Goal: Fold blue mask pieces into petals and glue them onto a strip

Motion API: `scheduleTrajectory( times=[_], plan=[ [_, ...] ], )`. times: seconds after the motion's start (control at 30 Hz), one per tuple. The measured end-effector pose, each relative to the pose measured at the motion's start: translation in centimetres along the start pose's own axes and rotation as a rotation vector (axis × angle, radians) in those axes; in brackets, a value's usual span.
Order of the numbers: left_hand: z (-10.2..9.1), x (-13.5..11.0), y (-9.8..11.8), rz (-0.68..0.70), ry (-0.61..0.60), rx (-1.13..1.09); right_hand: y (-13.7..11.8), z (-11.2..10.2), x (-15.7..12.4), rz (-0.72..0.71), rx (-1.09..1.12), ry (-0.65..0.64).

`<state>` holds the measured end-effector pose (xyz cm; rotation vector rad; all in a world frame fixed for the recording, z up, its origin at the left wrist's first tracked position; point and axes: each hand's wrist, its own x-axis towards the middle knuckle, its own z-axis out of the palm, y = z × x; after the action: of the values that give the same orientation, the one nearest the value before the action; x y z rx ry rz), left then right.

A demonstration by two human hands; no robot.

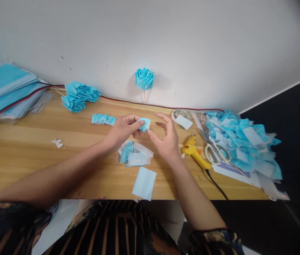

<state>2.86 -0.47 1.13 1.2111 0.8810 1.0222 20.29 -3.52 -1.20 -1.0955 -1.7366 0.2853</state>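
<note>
My left hand [126,128] pinches a small folded piece of light blue fabric [145,124] between thumb and fingers, above the table. Beside it, my right hand [166,137] has its fingers spread and curved; its thumb tip comes close to the piece's lower right edge, and I cannot tell if they touch. A row of folded blue petals [103,119] lies just left of my left hand. Below the hands is a loose pile of blue and white fabric pieces [136,156]. Nearer the table's front edge lies a flat pale blue rectangle [144,183].
A yellow glue gun [194,152], scissors [216,152] and a heap of blue pieces [245,138] lie right. Blue fabric flowers [79,95] and stacked face masks [5,88] are left. One blue flower [144,78] on a stick leans against the wall. A coiled cable [179,115] lies behind.
</note>
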Motion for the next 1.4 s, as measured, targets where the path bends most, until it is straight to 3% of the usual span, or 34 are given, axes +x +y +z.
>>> scheduleTrajectory(
  times=[0.23,0.47,0.63,1.03,1.4],
  plan=[
    [-0.2,0.2,-0.3,0.009,0.003,-0.012,-0.4,-0.6,0.5,-0.163,-0.17,-0.022],
    [-0.1,0.1,-0.2,0.041,0.009,0.032,-0.3,-0.5,0.6,-0.196,-0.162,-0.021],
    [0.0,0.1,-0.4,0.075,0.003,0.068,-0.4,-0.4,0.4,-0.067,-0.109,0.011],
    [-0.1,0.2,-0.9,0.117,-0.015,0.096,0.0,0.4,0.2,0.34,0.345,-0.023],
    [0.0,0.0,-0.5,0.084,-0.01,0.145,0.4,0.9,0.2,0.421,0.421,0.03]
  ],
)
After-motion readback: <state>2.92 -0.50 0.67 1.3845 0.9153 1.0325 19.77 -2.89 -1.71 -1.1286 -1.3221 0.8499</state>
